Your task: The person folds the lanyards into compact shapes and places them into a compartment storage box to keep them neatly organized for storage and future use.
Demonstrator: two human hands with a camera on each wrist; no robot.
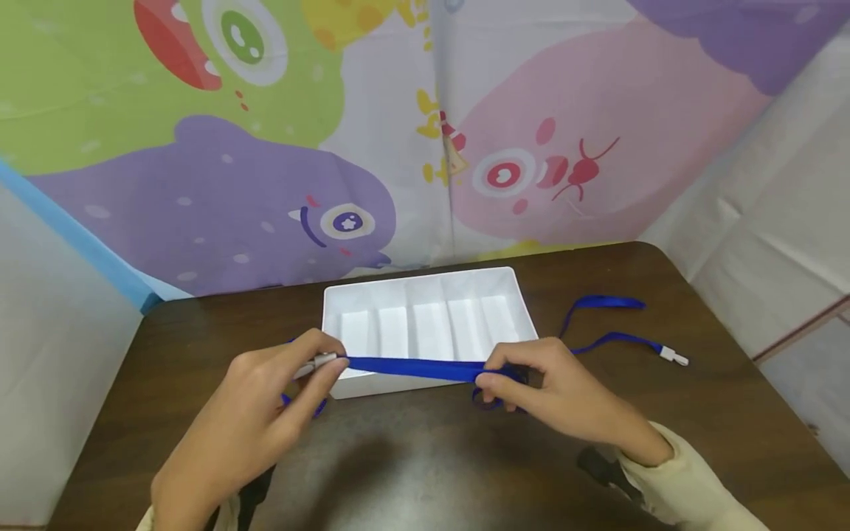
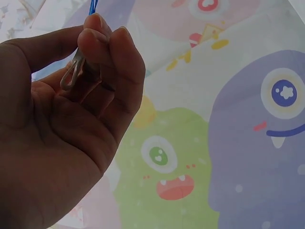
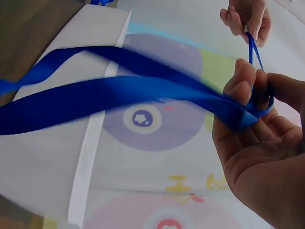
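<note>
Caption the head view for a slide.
Left hand and right hand hold a blue lanyard straight between them, a white divided tray behind.

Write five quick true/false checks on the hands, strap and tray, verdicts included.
1. The left hand pinches the blue strap at its clip end. True.
2. The strap hangs in a deep loop between the hands. False: it runs nearly straight from one hand to the other.
3. The white tray is divided into three compartments. False: it has five.
4. A second clip lies on the table, to the right of the tray. True.
5. The right hand lies flat on the table, clear of the strap. False: it grips the strap.
</note>
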